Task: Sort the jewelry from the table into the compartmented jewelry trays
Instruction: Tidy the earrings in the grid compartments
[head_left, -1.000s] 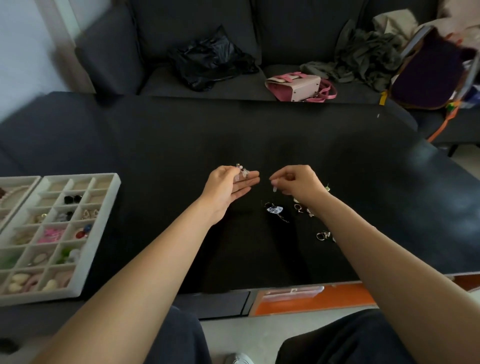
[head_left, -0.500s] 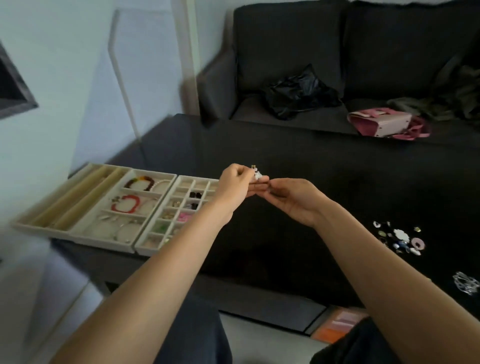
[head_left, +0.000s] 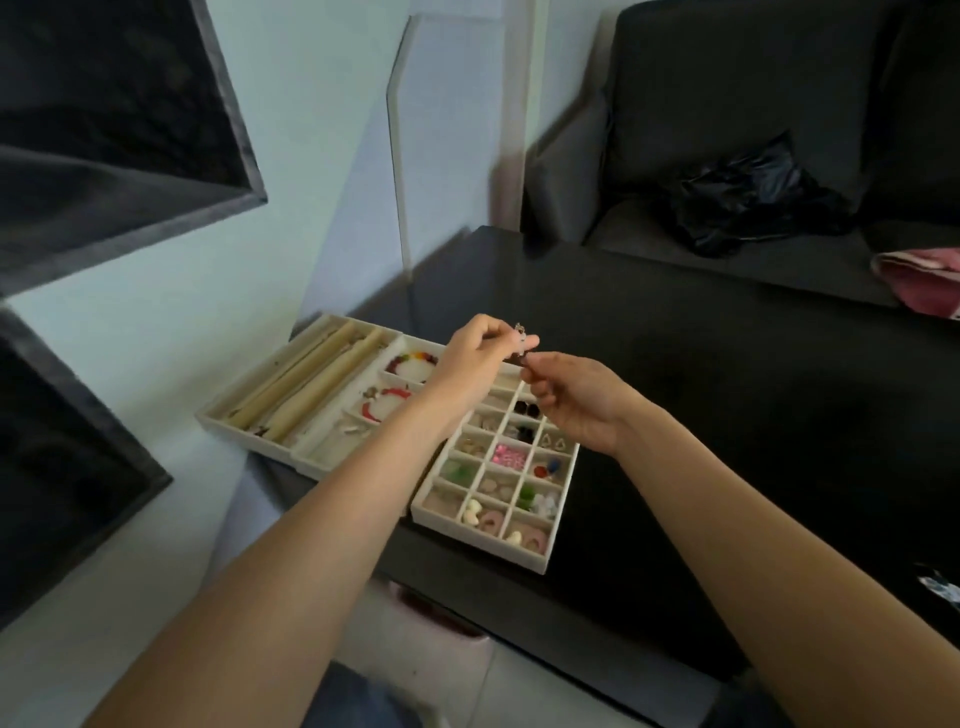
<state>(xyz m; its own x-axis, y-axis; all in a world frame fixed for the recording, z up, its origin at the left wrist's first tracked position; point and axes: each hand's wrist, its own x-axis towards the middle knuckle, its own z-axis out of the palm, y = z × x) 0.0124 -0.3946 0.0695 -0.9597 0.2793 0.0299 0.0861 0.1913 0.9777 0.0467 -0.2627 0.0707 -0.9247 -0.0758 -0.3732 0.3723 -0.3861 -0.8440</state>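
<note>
My left hand (head_left: 480, 358) pinches a small silver piece of jewelry (head_left: 520, 332) above the far end of the small-compartment tray (head_left: 563, 486). My right hand (head_left: 576, 402) is close beside it, fingers curled, pinching something small and dark (head_left: 524, 362) at the fingertips just under the silver piece. That cream tray holds earrings, beads and charms in many little cells. To its left lies a bracelet tray (head_left: 332, 452) with red and multicoloured bracelets, and further left a tray with long padded rolls (head_left: 296, 395).
The trays sit at the left end of a black table (head_left: 727, 389). A few loose jewelry pieces (head_left: 943, 590) show at the right edge. Behind stand a dark sofa (head_left: 753, 104) with a black bag (head_left: 748, 202) and a pink bag (head_left: 919, 278).
The view has swung left, bringing the trays under my hands. Both hands moved together from over the loose pile to above the small-compartment tray, still holding the small pieces.
</note>
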